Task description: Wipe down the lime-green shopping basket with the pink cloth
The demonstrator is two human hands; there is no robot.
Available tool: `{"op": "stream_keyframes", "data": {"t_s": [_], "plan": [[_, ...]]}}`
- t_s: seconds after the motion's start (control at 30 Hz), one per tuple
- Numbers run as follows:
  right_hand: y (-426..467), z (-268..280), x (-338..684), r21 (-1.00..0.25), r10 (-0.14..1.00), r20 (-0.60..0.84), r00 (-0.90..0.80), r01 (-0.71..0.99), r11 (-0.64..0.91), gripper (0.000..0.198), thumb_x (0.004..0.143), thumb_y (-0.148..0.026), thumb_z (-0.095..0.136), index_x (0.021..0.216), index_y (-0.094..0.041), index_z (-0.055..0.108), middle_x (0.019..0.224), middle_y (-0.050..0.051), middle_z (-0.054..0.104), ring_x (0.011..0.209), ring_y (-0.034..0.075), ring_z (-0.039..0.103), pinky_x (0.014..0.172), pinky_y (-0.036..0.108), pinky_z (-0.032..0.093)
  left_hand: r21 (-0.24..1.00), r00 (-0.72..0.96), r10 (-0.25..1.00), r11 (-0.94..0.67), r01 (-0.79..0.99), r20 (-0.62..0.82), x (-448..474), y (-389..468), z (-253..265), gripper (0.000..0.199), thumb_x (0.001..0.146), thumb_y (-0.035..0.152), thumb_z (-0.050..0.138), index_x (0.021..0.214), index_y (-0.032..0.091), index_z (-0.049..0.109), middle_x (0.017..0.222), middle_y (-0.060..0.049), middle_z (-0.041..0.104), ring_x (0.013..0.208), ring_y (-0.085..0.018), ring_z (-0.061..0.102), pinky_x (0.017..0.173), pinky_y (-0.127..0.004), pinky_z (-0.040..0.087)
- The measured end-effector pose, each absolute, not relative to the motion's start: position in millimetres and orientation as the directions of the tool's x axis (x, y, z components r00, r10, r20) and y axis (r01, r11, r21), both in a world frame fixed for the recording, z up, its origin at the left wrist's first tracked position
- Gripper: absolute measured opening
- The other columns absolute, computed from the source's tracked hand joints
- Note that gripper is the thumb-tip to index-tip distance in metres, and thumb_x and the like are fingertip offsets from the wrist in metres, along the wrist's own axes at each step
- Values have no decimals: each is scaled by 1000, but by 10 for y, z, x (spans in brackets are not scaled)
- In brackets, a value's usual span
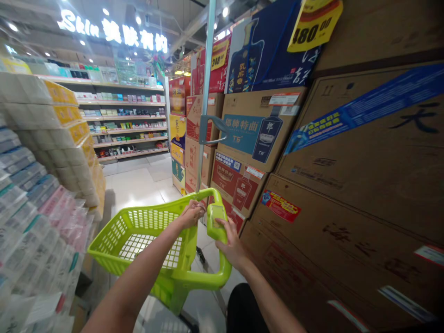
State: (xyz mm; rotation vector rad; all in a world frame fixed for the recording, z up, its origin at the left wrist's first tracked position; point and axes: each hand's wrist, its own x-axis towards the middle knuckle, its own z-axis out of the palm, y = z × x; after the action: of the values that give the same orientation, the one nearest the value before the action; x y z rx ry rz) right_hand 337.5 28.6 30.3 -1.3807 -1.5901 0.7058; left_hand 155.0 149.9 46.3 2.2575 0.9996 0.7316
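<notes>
- The green cart (pixel 190 252) stands before me on the tiled floor (pixel 132 182), beside stacked cartons (pixel 354 194).
- My right hand (pixel 233 244) has its fingers partly curled around the handle (pixel 214 222).
- My left hand (pixel 191 214) has its fingers curled in beside the basket's rear rim; I cannot tell what, if anything, they grip.
- Handling, as judged: light, stiff, smooth plastic; take hold of the handle loop.
- The undercarriage is mostly hidden, its lower end cut off.
</notes>
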Motion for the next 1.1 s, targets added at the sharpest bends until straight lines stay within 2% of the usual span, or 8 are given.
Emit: {"op": "stream_keyframes", "data": {"t_s": [0.17, 0.27, 0.43, 0.53, 0.67, 0.9, 1.0, 1.1], "plan": [[511, 216, 3427, -869, 957, 289, 18, 424, 255, 66, 57, -15, 53, 122, -24, 55, 142, 7, 39, 132, 26, 43, 111, 41, 35, 642, 717, 689, -596, 481, 102, 1184, 1044, 304, 35, 90, 51, 50, 97, 25, 71, 100, -5, 56, 102, -21, 48, 103, -42, 37], [536, 140, 3399, -864, 941, 336, 33, 410, 294, 63, 57, -17, 55, 120, -24, 57, 142, 7, 41, 134, 27, 39, 114, 44, 31, 649, 770, 637, -602, 465, 39, 956, 738, 219, 36, 88, 55, 52, 101, 28, 72, 98, -4, 54, 99, -20, 48, 101, -40, 40], [564, 127, 3314, -860, 929, 370, 5, 379, 341, 60, 61, -18, 56, 121, -24, 56, 142, 6, 42, 137, 25, 36, 116, 44, 27, 753, 638, 769, -435, 494, 26, 866, 635, 293, 40, 92, 52, 43, 105, 24, 68, 113, -9, 48, 94, -20, 48, 79, -36, 50], [603, 151, 3287, -866, 931, 365, -11, 363, 344, 60, 62, -18, 57, 122, -25, 56, 142, 6, 43, 132, 25, 42, 113, 44, 32, 723, 640, 767, -467, 510, 44, 919, 541, 452, 35, 92, 48, 45, 92, 21, 68, 106, -8, 49, 97, -21, 48, 87, -40, 47], [607, 116, 3283, -860, 937, 350, 9, 399, 317, 62, 61, -19, 58, 123, -24, 55, 144, 8, 39, 134, 26, 39, 112, 44, 34, 696, 739, 674, -539, 474, 19, 832, 160, 653, 33, 95, 45, 41, 95, 23, 66, 97, -4, 51, 96, -18, 50, 92, -33, 43], [543, 76, 3249, -851, 934, 353, 47, 431, 300, 61, 60, -21, 57, 121, -24, 57, 142, 8, 39, 134, 27, 39, 112, 44, 34, 657, 303, 931, -361, 662, 205, 151, -487, 252, 31, 96, 40, 40, 94, 20, 64, 107, -8, 54, 101, -20, 53, 91, -33, 46], [569, 73, 3226, -859, 938, 343, 50, 420, 291, 61, 58, -22, 57, 119, -23, 57, 141, 9, 40, 135, 28, 38, 113, 44, 33, 652, 124, 933, -327, 684, 338, 258, -656, 31, 31, 96, 36, 40, 103, 20, 65, 113, -9, 58, 105, -21, 54, 93, -38, 47], [603, 60, 3218, -861, 933, 353, 68, 413, 296, 60, 56, -22, 56, 116, -24, 58, 139, 8, 42, 133, 28, 40, 111, 44, 35, 566, 157, 880, -415, 713, 448, 793, -772, 84, 30, 96, 29, 40, 113, 23, 64, 121, -8, 60, 107, -22, 52, 94, -40, 46]]}}
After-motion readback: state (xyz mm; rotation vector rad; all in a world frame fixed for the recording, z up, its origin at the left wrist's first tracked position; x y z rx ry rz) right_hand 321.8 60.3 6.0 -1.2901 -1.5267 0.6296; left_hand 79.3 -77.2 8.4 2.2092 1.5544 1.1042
